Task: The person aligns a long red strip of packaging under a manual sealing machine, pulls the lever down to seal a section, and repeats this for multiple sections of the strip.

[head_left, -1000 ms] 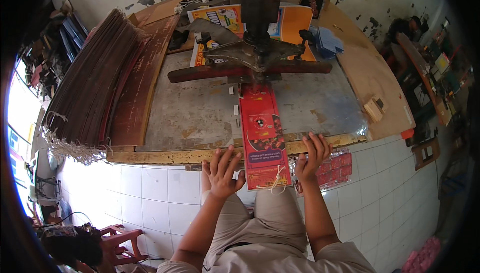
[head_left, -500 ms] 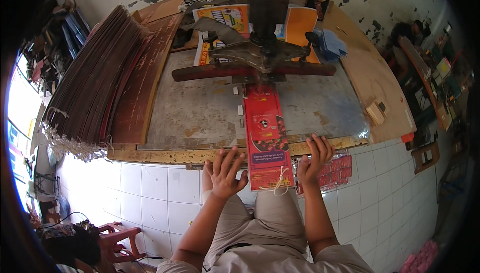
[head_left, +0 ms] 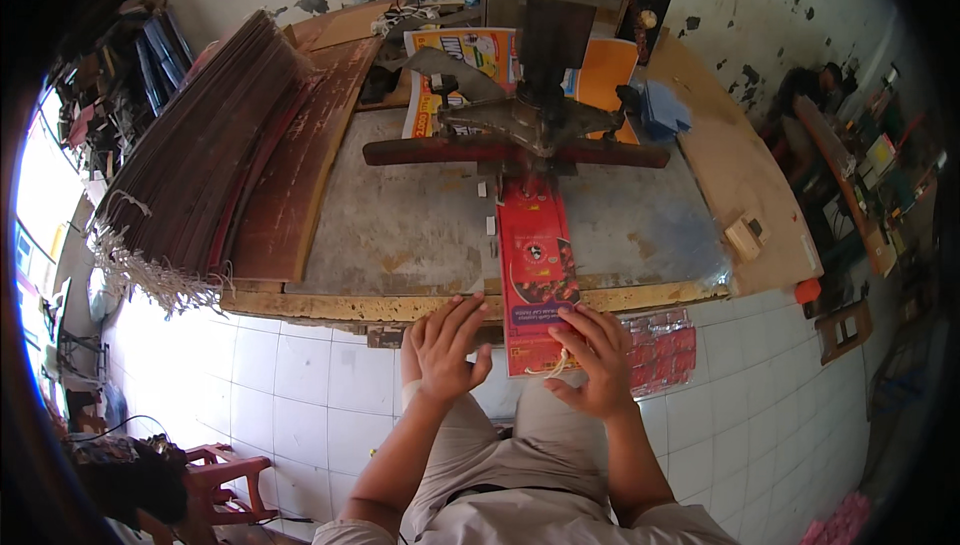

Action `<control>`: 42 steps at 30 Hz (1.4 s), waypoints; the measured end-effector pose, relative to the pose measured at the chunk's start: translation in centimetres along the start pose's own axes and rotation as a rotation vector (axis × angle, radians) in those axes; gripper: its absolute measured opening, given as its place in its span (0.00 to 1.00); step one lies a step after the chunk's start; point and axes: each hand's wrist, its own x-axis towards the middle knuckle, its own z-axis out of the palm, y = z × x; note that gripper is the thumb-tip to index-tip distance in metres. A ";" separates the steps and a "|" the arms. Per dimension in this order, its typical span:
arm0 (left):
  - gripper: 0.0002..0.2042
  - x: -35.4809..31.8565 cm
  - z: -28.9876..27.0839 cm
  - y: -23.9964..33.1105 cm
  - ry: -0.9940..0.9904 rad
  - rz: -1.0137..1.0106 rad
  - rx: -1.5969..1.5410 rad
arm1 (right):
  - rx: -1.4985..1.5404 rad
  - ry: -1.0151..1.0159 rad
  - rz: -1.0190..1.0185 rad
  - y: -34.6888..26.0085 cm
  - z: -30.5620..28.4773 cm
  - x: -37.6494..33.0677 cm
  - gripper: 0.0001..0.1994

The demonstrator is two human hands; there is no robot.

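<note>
A long red printed card strip point(head_left: 535, 250) lies on the grey metal table top, its far end under the dark press head point(head_left: 540, 130). Its near end juts past the table edge toward my lap, with a white string point(head_left: 560, 360) on it. My right hand point(head_left: 600, 360) lies over the strip's right side near that end, fingers stretched on the face and thumb apart. Left of the strip, my left hand point(head_left: 448, 345) rests with its fingertips at the table's front edge point(head_left: 400, 303), fingers out, holding nothing.
A tall stack of dark red strips with white strings point(head_left: 190, 160) leans on a brown board at the left. Red packaged pieces point(head_left: 662, 350) are below the table edge, right of my hand. A small wooden block point(head_left: 745, 237) sits at right. Another person point(head_left: 808, 85) is far right.
My right hand has moved left from beside the strip onto its near end. My left hand stays at the table edge. The whole view has shifted slightly.
</note>
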 end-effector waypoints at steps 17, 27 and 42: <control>0.19 20.7 8.1 -14.2 -0.184 0.090 0.137 | 0.008 -0.161 0.018 -1.0 -1.4 0.7 0.38; 0.22 30.7 16.1 -19.2 -0.484 0.080 0.196 | 0.031 -0.201 0.020 -0.3 -1.1 0.4 0.37; 0.23 32.9 19.0 -20.1 -0.527 0.133 0.131 | -0.011 -0.264 0.053 1.2 -1.9 2.7 0.36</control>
